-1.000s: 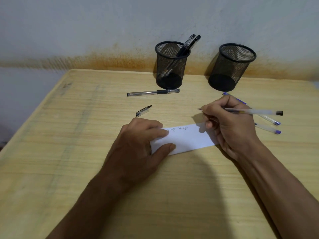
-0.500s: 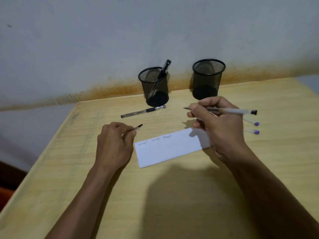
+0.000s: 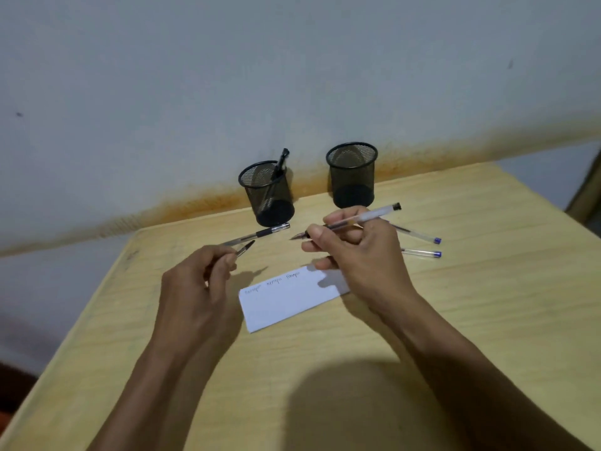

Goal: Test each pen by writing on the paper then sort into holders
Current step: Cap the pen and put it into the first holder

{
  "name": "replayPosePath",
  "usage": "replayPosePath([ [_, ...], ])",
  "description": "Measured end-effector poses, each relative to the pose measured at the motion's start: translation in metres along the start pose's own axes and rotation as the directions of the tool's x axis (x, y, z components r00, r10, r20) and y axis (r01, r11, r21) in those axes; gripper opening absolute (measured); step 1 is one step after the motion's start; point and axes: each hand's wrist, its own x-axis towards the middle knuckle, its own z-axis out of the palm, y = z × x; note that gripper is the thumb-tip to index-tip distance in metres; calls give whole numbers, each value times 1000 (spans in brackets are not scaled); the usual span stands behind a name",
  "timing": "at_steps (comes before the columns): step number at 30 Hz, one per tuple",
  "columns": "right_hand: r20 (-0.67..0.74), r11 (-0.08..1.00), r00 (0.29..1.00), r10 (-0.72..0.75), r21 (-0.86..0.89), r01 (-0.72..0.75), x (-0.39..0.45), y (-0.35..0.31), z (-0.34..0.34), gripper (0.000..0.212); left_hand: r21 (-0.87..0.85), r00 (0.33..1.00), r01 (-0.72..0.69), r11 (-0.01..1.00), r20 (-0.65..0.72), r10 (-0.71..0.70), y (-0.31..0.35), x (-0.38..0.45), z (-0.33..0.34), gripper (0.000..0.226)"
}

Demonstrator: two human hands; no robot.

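Pale wall (image 3: pixel 227 76) (rusty stain along base), wooden table (image 3: pixel 487 304).

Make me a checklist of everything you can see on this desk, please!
Surface: wooden table, scuffed near its left edge.
Job's things: paper slip with three scribbled words; left holder holding a black pen or pens; right holder, apparently empty; capped pen lying by the left holder; two blue-capped pens behind the right hand.
Clutter: nothing seen.
Grips: left hand pinches a pen cap; right hand holds an uncapped pen.
Cables: nothing seen.
Surroundings: pale wall with a rusty stain.
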Motion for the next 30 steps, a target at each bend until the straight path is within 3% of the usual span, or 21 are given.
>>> replayPosePath([
  [5,170,996,981,-89,-12,92,-35,-25,10,9,-208,998,-31,978,51,43,18,-30,-12,16],
  [10,159,961,958,-238,-100,256,-53,-37,10,7,-305,998,-34,952,44,49,27,-50,-19,17],
  [18,175,962,958,-226,-114,248,-59,-35,14,26,-288,994,-85,954,46,102,31,-56,-27,18],
  [30,116,946,968,-224,-215,244,-61,-36,16,23,-225,977,-192,955,47,208,43,-60,-28,16],
])
